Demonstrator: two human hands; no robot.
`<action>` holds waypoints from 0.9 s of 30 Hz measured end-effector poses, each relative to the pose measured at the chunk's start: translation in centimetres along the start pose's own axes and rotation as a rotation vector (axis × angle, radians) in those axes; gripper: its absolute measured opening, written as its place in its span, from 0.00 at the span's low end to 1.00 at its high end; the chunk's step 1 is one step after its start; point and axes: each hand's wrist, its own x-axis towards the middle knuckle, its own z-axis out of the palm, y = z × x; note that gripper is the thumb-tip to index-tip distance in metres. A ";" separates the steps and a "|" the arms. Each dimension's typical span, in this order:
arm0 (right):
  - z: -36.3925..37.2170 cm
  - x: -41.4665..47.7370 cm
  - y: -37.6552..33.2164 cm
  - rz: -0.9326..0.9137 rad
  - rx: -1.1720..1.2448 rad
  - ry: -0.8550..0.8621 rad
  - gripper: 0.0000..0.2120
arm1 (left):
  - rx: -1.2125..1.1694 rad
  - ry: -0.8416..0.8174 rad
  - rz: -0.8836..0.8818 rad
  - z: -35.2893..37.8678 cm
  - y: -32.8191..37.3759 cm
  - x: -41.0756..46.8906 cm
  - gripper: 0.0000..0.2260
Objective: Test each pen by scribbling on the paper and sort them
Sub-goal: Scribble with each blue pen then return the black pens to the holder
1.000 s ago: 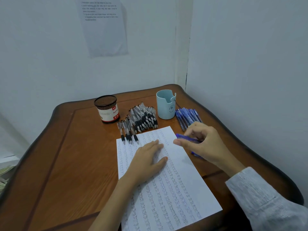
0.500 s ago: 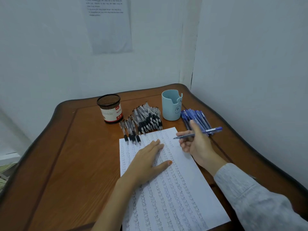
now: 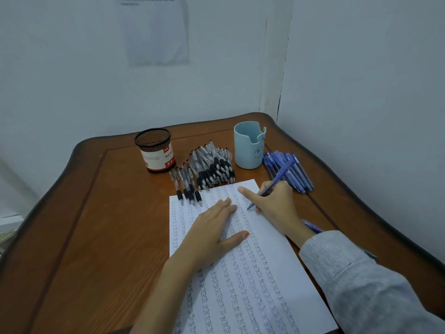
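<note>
Head camera looks down at my two hands on the paper (image 3: 252,285), which lies on a brown wooden table (image 3: 96,225).

My left hand (image 3: 216,227) lies flat on the paper with straight fingers and the thumb out to the side. It holds nothing and just presses the sheet down.

My right hand (image 3: 274,208) is just to the right of it. Its fingers are curled round a blue pen (image 3: 279,177), but the pointer finger sticks out straight. The pen leans, with its back end up and away from me. Its tip points down at the top part of the paper, close to my left fingertips. I cannot tell if the tip touches the sheet. The paper is full of rows of small scribbles.

Past my right hand lies a bunch of blue pens (image 3: 302,174), side by side on the table. One more blue pen (image 3: 310,226) peeks out from under my right wrist, by my grey sleeve (image 3: 361,285).

Past my left fingers is a heap of black pens (image 3: 212,167). To its left, a few more black pens (image 3: 185,184) lie in a row, with their tips at the paper's top edge.

A light blue cup (image 3: 249,145) stands between the heap and the blue pens. A dark mesh pot (image 3: 155,150) with a red and white label stands far off to the left of the heap.

A sheet (image 3: 156,32) hangs on the wall.
</note>
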 end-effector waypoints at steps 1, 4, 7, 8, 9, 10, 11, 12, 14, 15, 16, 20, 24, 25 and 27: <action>0.1 0.0 0.1 -0.030 -0.015 0.016 0.21 | -0.004 -0.001 -0.001 0.0 0.0 0.0 0.33; 0.2 0.3 0.6 -0.069 -0.010 0.024 0.14 | 0.002 -0.007 -0.004 0.0 0.0 0.0 0.33; 0.0 0.6 0.8 -0.048 -0.012 -0.023 0.13 | 0.003 -0.011 -0.008 0.0 0.1 0.0 0.33; 0.0 0.6 0.7 -0.039 -0.003 -0.036 0.13 | 0.000 -0.012 -0.010 0.0 0.1 0.0 0.33; 0.0 0.6 0.8 -0.032 0.013 -0.045 0.14 | -0.003 -0.013 -0.011 0.0 0.1 0.0 0.33; 0.0 0.6 0.8 -0.030 0.030 -0.051 0.15 | -0.006 -0.013 -0.011 0.0 0.1 0.0 0.34; -0.1 0.5 0.8 -0.034 0.046 -0.054 0.15 | -0.009 -0.014 -0.012 0.0 0.1 0.0 0.34; -0.1 0.5 0.8 -0.041 0.055 -0.055 0.15 | -0.012 -0.015 -0.014 0.1 0.1 0.0 0.34; -0.1 0.3 0.9 -0.060 0.066 -0.058 0.14 | -0.022 -0.015 -0.017 0.1 0.1 0.0 0.34; -0.1 0.3 0.9 -0.069 0.072 -0.060 0.13 | -0.025 -0.015 -0.019 0.1 0.1 0.0 0.34; -0.1 0.4 0.9 -0.071 0.078 -0.059 0.13 | -0.026 -0.016 -0.020 0.1 0.1 0.0 0.34; 0.0 0.5 1.1 -0.069 0.086 -0.058 0.11 | -0.025 -0.015 -0.019 0.1 0.1 0.0 0.33; 0.1 0.3 1.1 -0.087 0.070 -0.063 0.11 | -0.028 -0.009 -0.016 0.2 0.1 -0.1 0.34; 0.1 0.3 1.1 -0.085 0.074 -0.060 0.11 | -0.027 -0.011 -0.016 0.2 0.1 -0.1 0.35; 0.1 0.3 1.0 -0.076 0.096 -0.066 0.11 | -0.029 -0.018 -0.022 0.2 0.1 -0.1 0.36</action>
